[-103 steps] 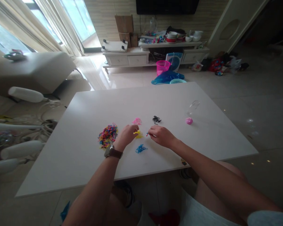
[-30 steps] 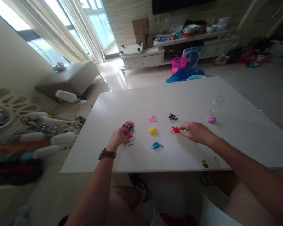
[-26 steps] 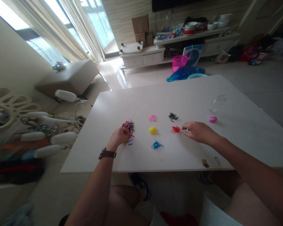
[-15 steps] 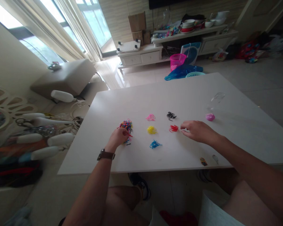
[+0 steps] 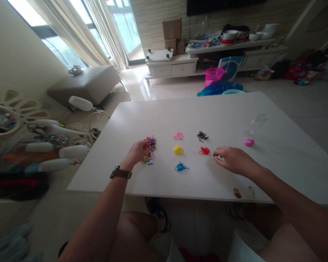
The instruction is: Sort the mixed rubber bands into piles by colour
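Observation:
My left hand, with a watch on its wrist, is at the mixed pile of small coloured rubber bands. Its fingertips are pinched at the pile's near left side; what lies between them is too small to make out. Just right of the red rubber bands, my right hand hovers with fingers loosely curled and thumb apart, holding nothing visible. Separate little heaps lie between the hands: pink rubber bands, yellow rubber bands, blue rubber bands and black rubber bands.
On the white table, a purple-pink round object and a clear plastic container stand to the right. A small cartoon figure piece and a clear piece lie near the front edge. Beyond the table stands a pink basket.
My left hand has shifted slightly up and left at the mixed pile; the red band seen at its fingertips no longer shows there. My right hand stays beside the red heap. The view has tilted.

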Motion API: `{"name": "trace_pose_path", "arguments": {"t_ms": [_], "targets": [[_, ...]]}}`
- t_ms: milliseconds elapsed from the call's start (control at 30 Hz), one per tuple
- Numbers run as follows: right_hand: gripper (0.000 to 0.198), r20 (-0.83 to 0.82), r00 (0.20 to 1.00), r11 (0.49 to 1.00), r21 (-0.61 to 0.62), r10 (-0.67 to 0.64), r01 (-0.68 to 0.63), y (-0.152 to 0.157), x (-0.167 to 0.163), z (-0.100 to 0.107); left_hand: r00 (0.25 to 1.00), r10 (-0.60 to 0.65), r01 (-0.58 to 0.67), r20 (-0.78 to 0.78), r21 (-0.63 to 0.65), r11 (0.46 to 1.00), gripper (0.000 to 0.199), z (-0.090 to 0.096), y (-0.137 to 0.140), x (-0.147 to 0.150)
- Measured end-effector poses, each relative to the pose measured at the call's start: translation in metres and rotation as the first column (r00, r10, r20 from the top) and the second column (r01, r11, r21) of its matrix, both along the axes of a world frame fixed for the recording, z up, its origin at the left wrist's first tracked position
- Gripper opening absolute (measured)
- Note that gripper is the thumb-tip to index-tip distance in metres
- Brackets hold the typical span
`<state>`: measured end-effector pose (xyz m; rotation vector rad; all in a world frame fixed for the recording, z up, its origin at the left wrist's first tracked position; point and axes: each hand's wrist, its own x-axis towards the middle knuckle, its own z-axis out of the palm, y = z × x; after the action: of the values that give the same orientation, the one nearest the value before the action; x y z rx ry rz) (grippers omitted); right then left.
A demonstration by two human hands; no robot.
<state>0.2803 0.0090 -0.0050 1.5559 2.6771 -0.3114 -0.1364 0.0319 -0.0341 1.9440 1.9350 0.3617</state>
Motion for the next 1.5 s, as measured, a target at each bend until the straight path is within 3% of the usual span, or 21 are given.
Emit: {"name": "trace_pose_path", "arguments": {"t_ms": [267, 400, 467, 567, 633, 767, 867, 1067, 1233, 1367, 1500], "targets": [[0.02, -0.031, 0.998, 0.998, 0.002, 0.058, -0.058, -0.008, 0.003, -0.001, 0.981, 0.105, -0.115, 0.165, 0.052, 0.992, 0.015, 0.005, -0.002, -0.002], [0.022, -0.023, 0.997, 0.997, -0.008, 0.071, -0.071, -0.01, 0.003, -0.001, 0.904, 0.209, -0.21, 0.372, -0.037, 0.977, 0.022, -0.001, 0.001, -0.003], [0.022, -0.018, 0.997, 0.997, -0.016, 0.077, -0.078, -0.011, 0.002, 0.0, 0.805, 0.266, -0.245, 0.53, -0.111, 0.963, 0.025, -0.004, 0.003, -0.001], [0.021, -0.022, 0.995, 0.995, -0.022, 0.097, -0.098, -0.014, -0.002, 0.002, 0.566, 0.353, -0.253, 0.745, -0.25, 0.934, 0.028, -0.007, 0.005, 0.008], [0.02, -0.025, 0.994, 0.994, -0.019, 0.111, -0.111, -0.015, -0.005, 0.004, 0.425, 0.403, -0.225, 0.81, -0.337, 0.914, 0.024, -0.007, 0.005, 0.016], [0.019, -0.026, 0.988, 0.988, -0.008, 0.153, -0.153, -0.019, -0.015, 0.008, 0.249, 0.439, -0.102, 0.863, -0.428, 0.898, 0.011, -0.004, 0.004, 0.041], [0.019, -0.027, 0.984, 0.984, 0.002, 0.176, -0.176, -0.021, -0.022, 0.011, 0.168, 0.451, 0.01, 0.877, -0.459, 0.889, 0.008, -0.001, 0.0, 0.065], [0.016, -0.061, 0.972, 0.973, 0.059, 0.228, -0.224, -0.022, -0.033, 0.017, 0.137, 0.447, 0.174, 0.884, -0.466, 0.868, 0.012, 0.0, -0.016, 0.109], [0.017, -0.152, 0.95, 0.957, 0.147, 0.273, -0.251, -0.024, -0.038, 0.022, 0.137, 0.392, 0.266, 0.909, -0.416, 0.87, 0.025, 0.005, -0.027, 0.128], [0.02, -0.319, 0.924, 0.969, 0.196, 0.208, -0.151, -0.025, -0.042, 0.022, 0.161, 0.344, 0.332, 0.925, -0.379, 0.864, 0.035, 0.01, -0.031, 0.136], [0.027, -0.55, 0.832, 0.996, 0.087, 0.076, -0.034, -0.026, -0.047, 0.017, 0.201, 0.294, 0.397, 0.935, -0.352, 0.847, 0.038, 0.006, -0.035, 0.142]]}}
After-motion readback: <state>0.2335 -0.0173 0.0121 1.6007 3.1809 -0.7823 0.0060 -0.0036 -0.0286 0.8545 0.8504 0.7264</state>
